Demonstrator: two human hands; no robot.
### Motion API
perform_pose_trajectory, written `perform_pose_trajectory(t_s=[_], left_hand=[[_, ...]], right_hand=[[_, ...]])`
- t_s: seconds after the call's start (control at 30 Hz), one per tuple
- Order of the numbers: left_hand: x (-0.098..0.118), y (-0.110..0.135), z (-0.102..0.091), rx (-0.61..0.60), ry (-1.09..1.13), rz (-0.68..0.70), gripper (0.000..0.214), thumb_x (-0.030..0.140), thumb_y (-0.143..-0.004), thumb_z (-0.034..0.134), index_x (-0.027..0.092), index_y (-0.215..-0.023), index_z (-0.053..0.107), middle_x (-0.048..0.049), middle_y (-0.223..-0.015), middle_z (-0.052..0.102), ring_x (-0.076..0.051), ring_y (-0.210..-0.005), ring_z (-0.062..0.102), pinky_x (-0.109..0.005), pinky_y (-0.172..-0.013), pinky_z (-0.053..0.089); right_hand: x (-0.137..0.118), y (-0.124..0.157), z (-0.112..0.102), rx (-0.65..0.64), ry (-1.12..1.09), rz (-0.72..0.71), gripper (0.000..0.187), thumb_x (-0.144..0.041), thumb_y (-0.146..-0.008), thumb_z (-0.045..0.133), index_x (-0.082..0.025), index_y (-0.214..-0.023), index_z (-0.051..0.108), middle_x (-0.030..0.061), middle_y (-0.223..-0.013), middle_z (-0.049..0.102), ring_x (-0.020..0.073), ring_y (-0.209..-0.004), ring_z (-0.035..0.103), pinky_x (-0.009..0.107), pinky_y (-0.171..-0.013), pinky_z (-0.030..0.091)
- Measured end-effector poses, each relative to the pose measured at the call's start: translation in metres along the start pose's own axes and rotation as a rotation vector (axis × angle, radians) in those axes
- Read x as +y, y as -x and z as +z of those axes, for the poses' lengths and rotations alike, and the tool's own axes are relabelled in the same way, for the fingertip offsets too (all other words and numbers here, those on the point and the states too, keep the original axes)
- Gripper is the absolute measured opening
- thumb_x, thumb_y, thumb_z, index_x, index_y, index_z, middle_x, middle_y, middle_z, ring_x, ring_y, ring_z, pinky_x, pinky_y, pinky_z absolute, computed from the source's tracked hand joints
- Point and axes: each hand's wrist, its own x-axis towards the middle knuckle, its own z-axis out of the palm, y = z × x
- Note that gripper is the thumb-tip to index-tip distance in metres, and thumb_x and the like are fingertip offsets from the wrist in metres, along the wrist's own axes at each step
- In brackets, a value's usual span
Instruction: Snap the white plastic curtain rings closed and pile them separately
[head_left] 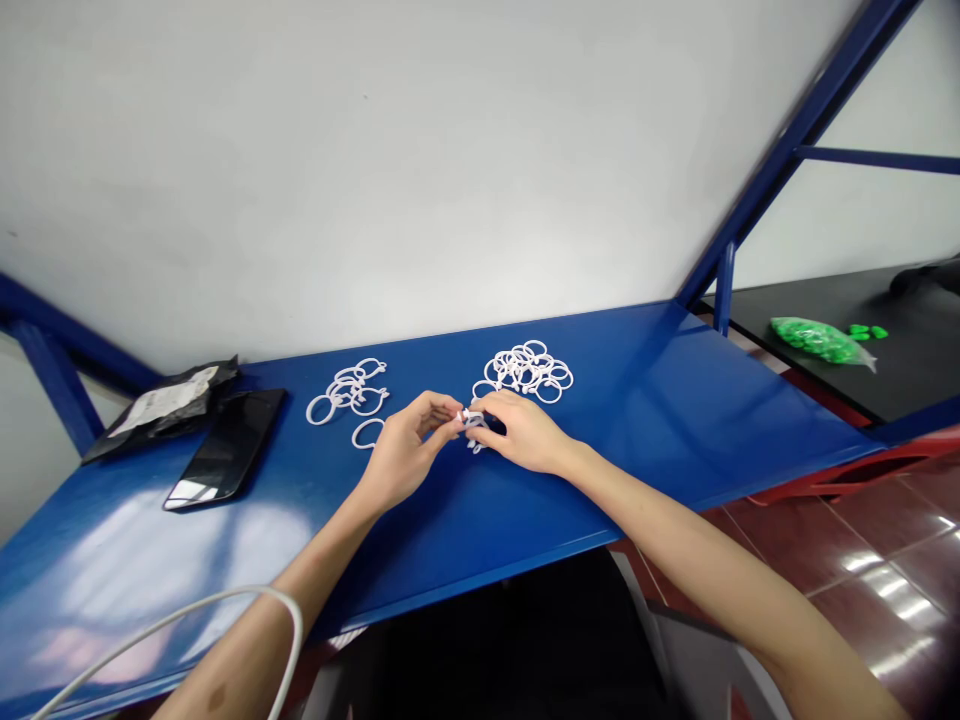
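Note:
Over the middle of the blue table (645, 400), my two hands meet at a white plastic ring (472, 420), which looks like a curtain ring. The thumb and fingers of my left hand (409, 440) pinch its small end piece. My right hand (523, 430) grips the ring from the other side, and its fingers hide much of it. Just beyond my right hand lies a pile of white rings (525, 370) with small eyelets. A smaller group of white rings (349, 388) is to the left, and a single ring (364, 434) lies beside my left hand.
A black phone or tablet (225, 450) and a black plastic mailer (169, 405) with a white label lie at the left. A white cable (247, 590) crosses my left forearm. On a black table at right sits a bag of green pieces (817, 340). A pale wall backs the table.

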Motion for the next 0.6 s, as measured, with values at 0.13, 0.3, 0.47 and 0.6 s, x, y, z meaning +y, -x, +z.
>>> perform_pose_trajectory(t_s=[0.13,0.3,0.47,0.6], left_hand=[[0.000,-0.001,-0.001,0.006,-0.035,0.005,0.018,0.035,-0.089,0.065,0.021,-0.101,0.062,-0.0022,-0.093,0.072,-0.017,-0.084,0.071,-0.033,-0.080,0.059],[-0.001,-0.003,-0.006,0.057,-0.157,0.040,0.014,0.032,-0.090,0.059,0.022,-0.099,0.062,-0.0019,-0.090,0.071,-0.016,-0.075,0.069,-0.031,-0.073,0.058],[-0.007,-0.006,-0.013,0.121,-0.274,0.068,0.017,0.030,-0.092,0.053,0.021,-0.103,0.063,-0.0040,-0.093,0.073,-0.019,-0.081,0.072,-0.032,-0.076,0.058],[-0.017,-0.009,-0.021,0.198,-0.552,0.122,0.027,0.027,-0.097,0.044,0.020,-0.111,0.066,-0.0086,-0.105,0.075,-0.023,-0.096,0.071,-0.039,-0.087,0.056]], right_hand=[[0.005,-0.002,-0.001,-0.076,-0.032,0.035,0.012,-0.027,-0.093,0.070,-0.019,-0.103,0.069,0.0038,-0.092,0.069,0.0183,-0.085,0.062,0.030,-0.077,0.047],[0.012,-0.005,0.001,-0.045,-0.114,0.107,0.007,-0.016,-0.093,0.067,-0.018,-0.099,0.070,0.0017,-0.087,0.069,0.0135,-0.075,0.061,0.026,-0.072,0.045],[0.012,-0.007,-0.005,0.072,-0.152,0.267,0.005,-0.017,-0.093,0.065,-0.017,-0.091,0.070,0.0011,-0.081,0.070,0.0122,-0.068,0.059,0.026,-0.068,0.044],[0.013,-0.008,-0.012,0.158,-0.131,0.301,0.010,-0.018,-0.094,0.061,-0.017,-0.088,0.068,0.0010,-0.078,0.070,0.0124,-0.066,0.059,0.026,-0.068,0.045]])
